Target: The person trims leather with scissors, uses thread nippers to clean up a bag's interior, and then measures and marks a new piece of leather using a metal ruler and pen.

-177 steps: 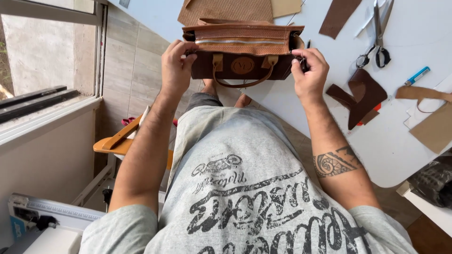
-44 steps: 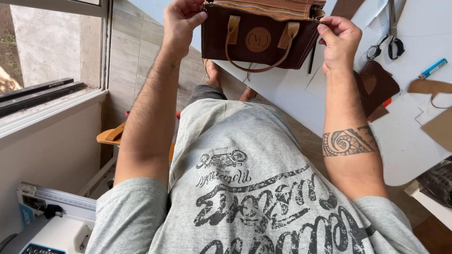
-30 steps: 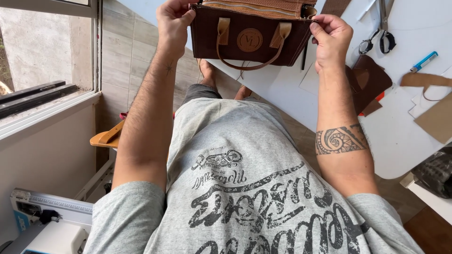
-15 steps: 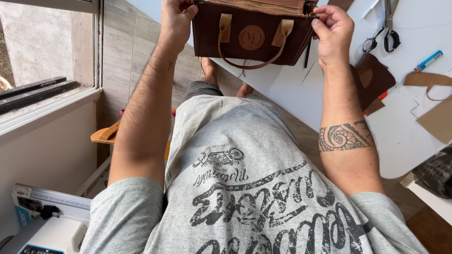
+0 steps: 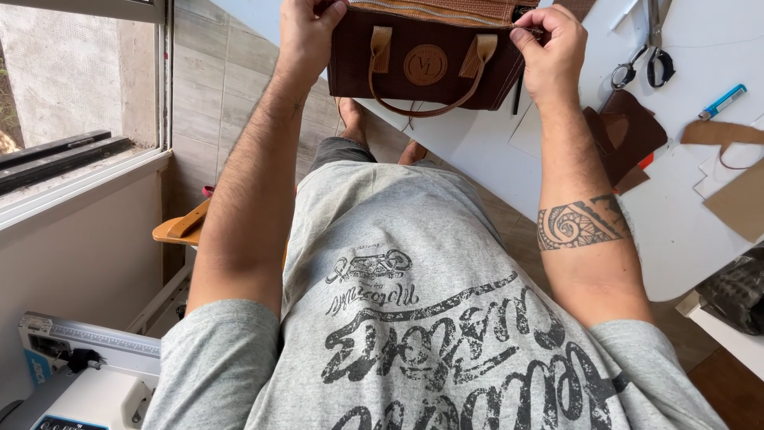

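The brown leather bag (image 5: 430, 60) was pinched at both top corners by the left hand (image 5: 309, 32) and right hand (image 5: 549, 56); keeping the pull even would hold it square.

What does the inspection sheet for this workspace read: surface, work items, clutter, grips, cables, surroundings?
Surface: white table, bare along its near edge.
Job's things: dark brown leather bag with tan handle straps and a round badge, held at the table edge.
Clutter: scissors, blue pen, brown leather scraps, tan cut pieces.
Grips: left hand clasps the bag's top left corner; right hand pinches its top right corner.
Cables: nothing seen.
Surroundings: window on the left, wooden chair, white machine in the lower left corner.
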